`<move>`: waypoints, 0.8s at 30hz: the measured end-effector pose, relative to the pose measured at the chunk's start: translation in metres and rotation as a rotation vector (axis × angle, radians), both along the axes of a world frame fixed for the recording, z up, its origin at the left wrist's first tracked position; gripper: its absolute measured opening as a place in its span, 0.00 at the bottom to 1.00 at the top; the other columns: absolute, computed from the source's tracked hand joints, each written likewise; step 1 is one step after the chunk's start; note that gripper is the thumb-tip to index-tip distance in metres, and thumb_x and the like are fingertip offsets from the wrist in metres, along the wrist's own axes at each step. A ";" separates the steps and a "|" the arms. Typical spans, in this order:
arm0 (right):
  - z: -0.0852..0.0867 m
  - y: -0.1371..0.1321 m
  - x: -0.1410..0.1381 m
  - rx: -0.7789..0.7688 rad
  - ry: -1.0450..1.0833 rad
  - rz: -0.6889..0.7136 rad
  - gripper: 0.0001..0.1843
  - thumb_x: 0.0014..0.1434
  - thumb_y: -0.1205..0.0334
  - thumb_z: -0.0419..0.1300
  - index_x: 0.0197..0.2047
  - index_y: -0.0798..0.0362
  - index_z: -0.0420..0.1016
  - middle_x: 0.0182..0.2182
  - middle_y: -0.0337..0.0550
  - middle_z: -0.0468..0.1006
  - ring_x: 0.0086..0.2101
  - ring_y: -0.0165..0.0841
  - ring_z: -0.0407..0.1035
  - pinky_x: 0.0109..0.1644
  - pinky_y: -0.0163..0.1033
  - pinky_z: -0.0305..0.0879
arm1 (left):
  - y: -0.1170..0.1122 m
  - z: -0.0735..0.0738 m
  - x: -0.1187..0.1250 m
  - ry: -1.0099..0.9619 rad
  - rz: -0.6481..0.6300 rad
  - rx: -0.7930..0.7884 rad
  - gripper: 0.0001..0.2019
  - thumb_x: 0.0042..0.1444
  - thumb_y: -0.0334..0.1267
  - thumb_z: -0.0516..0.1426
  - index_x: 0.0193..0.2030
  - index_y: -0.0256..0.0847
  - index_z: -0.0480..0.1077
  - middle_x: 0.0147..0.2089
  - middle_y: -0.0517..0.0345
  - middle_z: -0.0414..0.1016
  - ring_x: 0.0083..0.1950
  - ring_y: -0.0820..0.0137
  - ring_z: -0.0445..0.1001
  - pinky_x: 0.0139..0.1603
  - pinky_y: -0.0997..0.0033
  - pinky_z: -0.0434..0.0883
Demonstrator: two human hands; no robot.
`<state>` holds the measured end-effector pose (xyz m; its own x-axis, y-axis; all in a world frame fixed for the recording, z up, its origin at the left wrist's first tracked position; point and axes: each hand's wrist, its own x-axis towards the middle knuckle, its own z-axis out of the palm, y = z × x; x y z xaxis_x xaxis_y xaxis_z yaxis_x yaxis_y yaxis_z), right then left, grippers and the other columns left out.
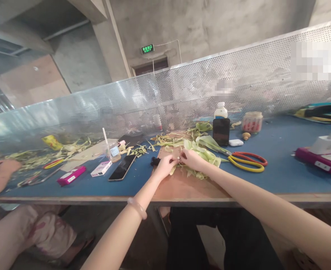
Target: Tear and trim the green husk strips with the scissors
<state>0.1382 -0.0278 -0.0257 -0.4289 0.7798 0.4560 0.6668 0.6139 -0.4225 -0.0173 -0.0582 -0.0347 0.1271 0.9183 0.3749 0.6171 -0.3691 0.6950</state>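
Note:
My left hand point(166, 164) and my right hand point(190, 159) meet over a brown board point(187, 185) on the blue table point(280, 168). Both are pinched together on a small piece of pale green husk between them, too small to make out well. A pile of green husk leaves point(203, 150) lies just behind and under my right hand. A pale bracelet point(137, 207) sits on my left wrist. A small black object point(154, 161) lies beside my left hand.
Red and yellow scissors point(248, 161) lie right of the leaves. A standing phone point(220, 131), white bottle point(220, 110), jar point(252, 122), flat phone point(122, 167), pink boxes point(71, 175) and a purple device point(321, 161) are about. Another person's hand point(2, 168) works at left. A perforated metal screen point(238, 82) backs the table.

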 end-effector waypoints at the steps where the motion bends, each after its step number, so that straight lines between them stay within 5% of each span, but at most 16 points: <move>1: 0.000 0.000 0.000 0.002 -0.003 -0.004 0.02 0.52 0.68 0.52 0.29 0.57 0.64 0.23 0.40 0.69 0.23 0.26 0.60 0.27 0.29 0.52 | -0.001 0.000 0.000 0.037 0.000 0.030 0.11 0.49 0.44 0.53 0.27 0.38 0.68 0.27 0.59 0.71 0.31 0.71 0.68 0.35 0.73 0.61; 7: -0.002 0.003 -0.001 0.038 -0.025 -0.020 0.01 0.50 0.70 0.54 0.28 0.58 0.65 0.31 0.45 0.69 0.27 0.26 0.61 0.32 0.30 0.55 | -0.009 0.002 -0.002 0.203 -0.027 0.130 0.11 0.51 0.43 0.50 0.24 0.39 0.62 0.22 0.61 0.65 0.26 0.73 0.64 0.30 0.74 0.59; 18: -0.006 0.008 -0.005 0.101 -0.059 -0.048 0.06 0.49 0.73 0.52 0.23 0.57 0.62 0.27 0.42 0.65 0.26 0.26 0.60 0.31 0.30 0.57 | -0.035 0.009 -0.004 0.294 -0.175 0.215 0.06 0.52 0.34 0.50 0.25 0.39 0.62 0.38 0.54 0.66 0.42 0.68 0.67 0.46 0.68 0.61; 24: -0.009 0.009 -0.007 0.145 -0.070 -0.049 0.07 0.48 0.73 0.52 0.22 0.55 0.60 0.29 0.44 0.65 0.26 0.26 0.60 0.31 0.30 0.59 | -0.040 0.007 -0.005 0.320 -0.175 0.214 0.07 0.52 0.34 0.50 0.25 0.39 0.62 0.40 0.54 0.63 0.39 0.70 0.66 0.45 0.69 0.63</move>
<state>0.1314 -0.0188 -0.0350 -0.4268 0.7288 0.5355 0.7224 0.6310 -0.2829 -0.0227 -0.0984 -0.0281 0.4152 0.7781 0.4714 0.7045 -0.6029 0.3745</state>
